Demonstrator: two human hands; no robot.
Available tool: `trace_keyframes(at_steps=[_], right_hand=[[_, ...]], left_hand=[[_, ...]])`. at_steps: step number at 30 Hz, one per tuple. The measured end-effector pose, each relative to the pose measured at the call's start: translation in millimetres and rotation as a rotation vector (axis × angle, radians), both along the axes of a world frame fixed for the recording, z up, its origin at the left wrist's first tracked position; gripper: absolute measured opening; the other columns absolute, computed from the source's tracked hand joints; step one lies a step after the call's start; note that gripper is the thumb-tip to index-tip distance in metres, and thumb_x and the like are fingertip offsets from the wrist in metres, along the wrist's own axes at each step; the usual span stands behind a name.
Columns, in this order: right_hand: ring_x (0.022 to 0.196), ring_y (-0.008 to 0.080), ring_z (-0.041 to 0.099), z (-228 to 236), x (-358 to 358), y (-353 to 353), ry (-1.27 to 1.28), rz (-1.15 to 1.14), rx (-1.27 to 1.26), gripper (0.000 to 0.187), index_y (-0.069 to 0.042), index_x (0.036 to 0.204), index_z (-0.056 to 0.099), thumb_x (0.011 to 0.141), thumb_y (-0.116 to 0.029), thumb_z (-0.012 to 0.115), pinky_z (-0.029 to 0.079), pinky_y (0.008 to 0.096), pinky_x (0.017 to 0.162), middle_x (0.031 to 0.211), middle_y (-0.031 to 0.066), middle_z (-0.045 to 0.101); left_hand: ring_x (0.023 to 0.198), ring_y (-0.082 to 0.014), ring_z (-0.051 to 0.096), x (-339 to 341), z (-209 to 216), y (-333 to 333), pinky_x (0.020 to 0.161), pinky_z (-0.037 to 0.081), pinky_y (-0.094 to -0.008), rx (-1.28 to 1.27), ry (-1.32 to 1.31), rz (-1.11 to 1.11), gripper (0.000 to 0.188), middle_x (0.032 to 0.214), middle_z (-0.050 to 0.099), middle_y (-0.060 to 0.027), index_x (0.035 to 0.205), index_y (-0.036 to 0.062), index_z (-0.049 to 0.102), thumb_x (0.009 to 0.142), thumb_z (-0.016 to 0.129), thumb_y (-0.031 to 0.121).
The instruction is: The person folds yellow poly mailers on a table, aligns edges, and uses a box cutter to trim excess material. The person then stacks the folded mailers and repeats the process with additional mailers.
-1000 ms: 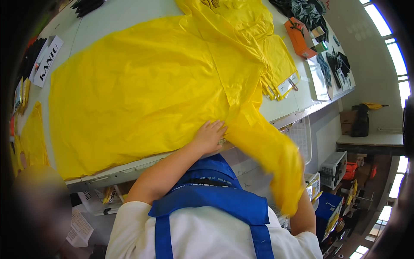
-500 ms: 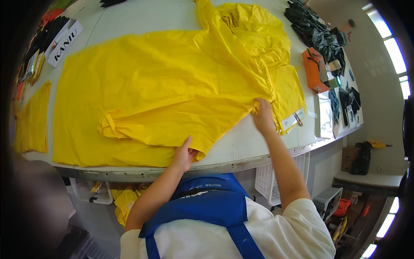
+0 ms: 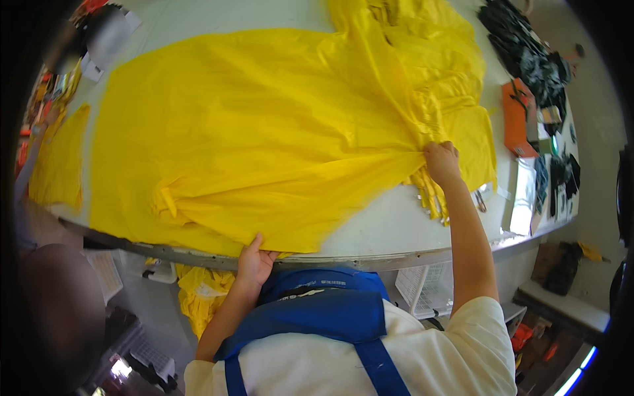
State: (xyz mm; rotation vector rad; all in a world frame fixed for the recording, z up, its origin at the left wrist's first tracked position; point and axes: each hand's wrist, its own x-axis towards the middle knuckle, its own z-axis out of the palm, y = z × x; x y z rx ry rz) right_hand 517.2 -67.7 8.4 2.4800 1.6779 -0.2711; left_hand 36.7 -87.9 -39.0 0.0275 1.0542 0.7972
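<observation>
Our right hand (image 3: 441, 163) clenches the shiny yellow sleeved garment (image 3: 251, 119); our left hand (image 3: 255, 264) sits partly open at its near edge, and we cannot tell whether it grips. The garment lies spread across the smooth pale bench (image 3: 376, 228), left of an orange rectangular box (image 3: 516, 122).

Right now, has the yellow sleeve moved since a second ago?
Yes: the sleeve hung past the near table edge; it has swung left, inside that edge, onto the garment.
</observation>
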Motion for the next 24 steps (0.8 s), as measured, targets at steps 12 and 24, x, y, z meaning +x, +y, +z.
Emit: trace_keyframes(at_steps=[12, 24], right_hand=[[0.124, 0.0332, 0.042, -15.7, -231.5, -0.4, 0.384, 0.441, 0.211, 0.040, -0.013, 0.123, 0.056, 0.085, -0.026, 0.061, 0.030, 0.0462, 0.105, 0.133, 0.0139, 0.048], [0.105, 0.0196, 0.061, 101.0, -354.1, 84.3, 2.220, -0.444, 0.231, 0.025, -0.009, 0.120, 0.053, 0.097, -0.016, 0.045, 0.050, 0.0387, 0.087, 0.116, 0.0044, 0.062]], left_hand=[[0.111, -0.0241, 0.052, -139.0, 21.3, 143.2, 0.092, 0.045, -0.0366, 0.501, 0.412, 0.313, 0.051, 0.125, 0.049, -0.0125, 0.137, 0.0067, 0.035, 0.090, 0.050, -0.003], [0.094, -0.0180, 0.057, -48.8, 132.8, 82.9, 0.078, 0.049, -0.0267, 0.909, 0.268, 0.103, 0.044, 0.093, 0.056, -0.0057, 0.126, -0.0012, 0.046, 0.084, 0.057, -0.003]])
